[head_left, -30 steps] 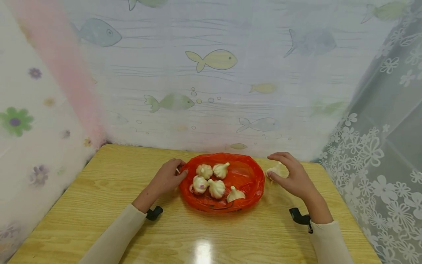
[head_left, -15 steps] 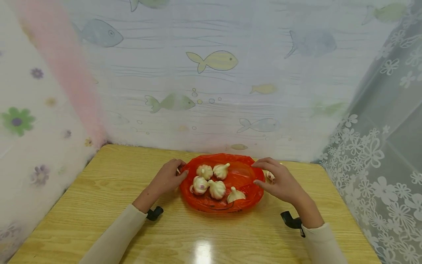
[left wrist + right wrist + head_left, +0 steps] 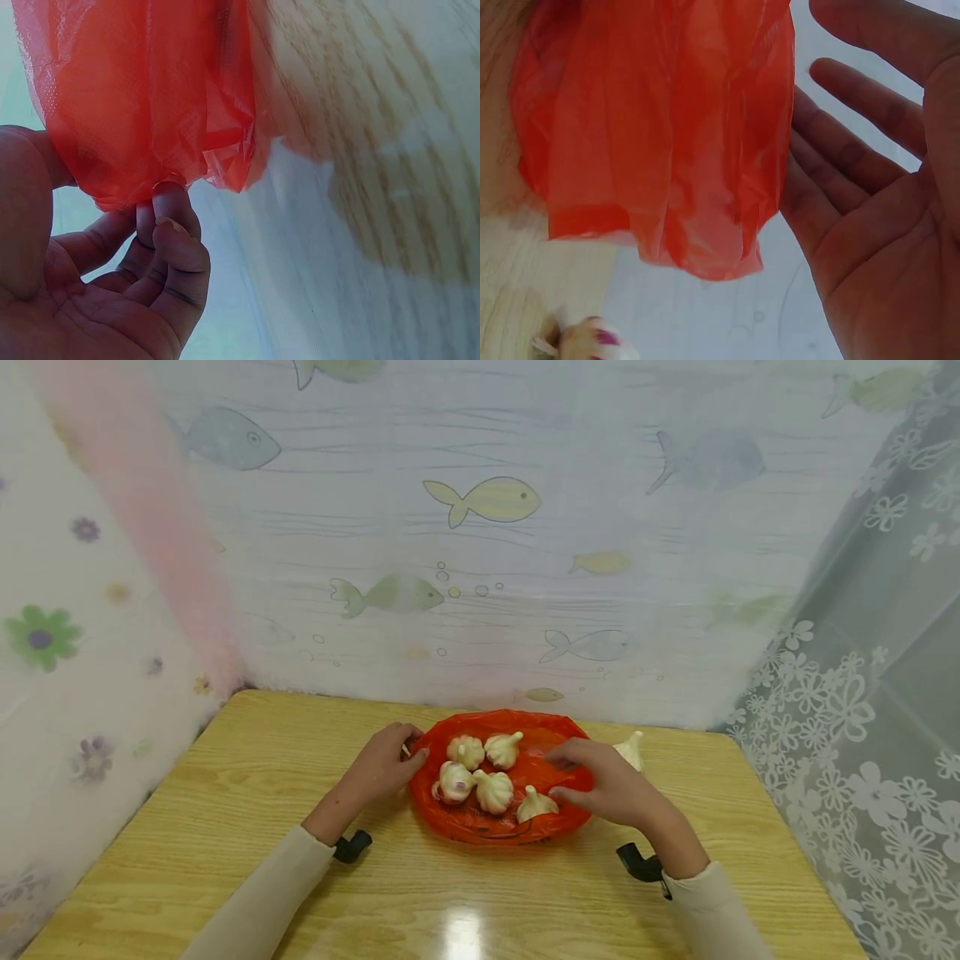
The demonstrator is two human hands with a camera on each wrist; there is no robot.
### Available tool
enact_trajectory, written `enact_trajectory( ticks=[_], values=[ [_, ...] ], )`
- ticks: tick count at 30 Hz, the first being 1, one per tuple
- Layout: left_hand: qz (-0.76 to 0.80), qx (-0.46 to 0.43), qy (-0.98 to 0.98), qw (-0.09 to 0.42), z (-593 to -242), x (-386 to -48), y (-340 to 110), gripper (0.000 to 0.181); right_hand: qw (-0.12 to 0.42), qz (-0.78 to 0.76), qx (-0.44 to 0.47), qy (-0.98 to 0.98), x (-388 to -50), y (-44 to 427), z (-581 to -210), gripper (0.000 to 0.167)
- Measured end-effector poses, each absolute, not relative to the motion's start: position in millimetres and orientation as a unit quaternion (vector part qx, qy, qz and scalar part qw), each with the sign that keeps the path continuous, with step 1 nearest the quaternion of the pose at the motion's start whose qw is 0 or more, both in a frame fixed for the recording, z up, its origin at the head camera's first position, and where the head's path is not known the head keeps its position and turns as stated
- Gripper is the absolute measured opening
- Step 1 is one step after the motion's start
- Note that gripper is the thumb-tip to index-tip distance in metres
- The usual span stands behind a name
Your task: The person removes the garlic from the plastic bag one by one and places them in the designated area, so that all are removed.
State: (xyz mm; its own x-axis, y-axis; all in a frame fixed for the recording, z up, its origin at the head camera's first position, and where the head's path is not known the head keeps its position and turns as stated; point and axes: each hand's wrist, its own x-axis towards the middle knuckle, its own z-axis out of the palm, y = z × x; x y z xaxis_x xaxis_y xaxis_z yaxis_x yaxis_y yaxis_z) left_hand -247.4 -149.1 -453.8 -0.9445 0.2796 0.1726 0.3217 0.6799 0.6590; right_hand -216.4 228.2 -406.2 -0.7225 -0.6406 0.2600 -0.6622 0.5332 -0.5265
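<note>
A red plastic bag (image 3: pixel 547 739) is spread in an oval on the table, with several garlic bulbs (image 3: pixel 495 791) lying in it, mostly toward the left. My left hand (image 3: pixel 384 762) holds the bag's left edge; in the left wrist view the thumb and curled fingers (image 3: pixel 174 214) are at the red plastic. Over the bag's right rim reaches my right hand (image 3: pixel 611 781), its fingers spread apart and nothing between them. The right wrist view shows this open palm (image 3: pixel 885 187) beside the bag's outer wall. A single garlic bulb (image 3: pixel 632 750) lies outside the bag, just behind my right hand.
The wooden table (image 3: pixel 480 893) ends at a fish-print curtain (image 3: pixel 480 610) behind the bag. Flowered sheets hang along the left and right sides. Dark wrist mounts (image 3: pixel 641 863) stick out inward from both wrists.
My right hand has moved left, from around the loose garlic bulb to over the bag's right side. That bulb stays on the table. My left hand has kept its place on the bag.
</note>
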Motion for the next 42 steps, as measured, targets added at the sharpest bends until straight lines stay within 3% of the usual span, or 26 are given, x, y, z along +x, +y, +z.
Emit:
enact_trajectory(
  ticks=[9,21,29,42],
  values=[
    [-0.363,-0.164,-0.917,0.031,-454,-247,-149,0.022,-0.058,0.276,0.373,-0.884,-220,215,-405,0.035],
    [-0.363,-0.166,-0.916,0.029,-453,-246,-149,0.021,-0.099,0.252,0.386,-0.882,-220,205,-409,0.06],
    [-0.358,-0.16,-0.919,0.027,-452,-247,-148,0.023,-0.112,0.216,0.43,-0.869,-220,203,-412,0.036],
    [-0.365,-0.156,-0.918,0.024,-454,-246,-148,0.022,-0.119,0.19,0.436,-0.872,-220,199,-417,0.025]
  ],
)
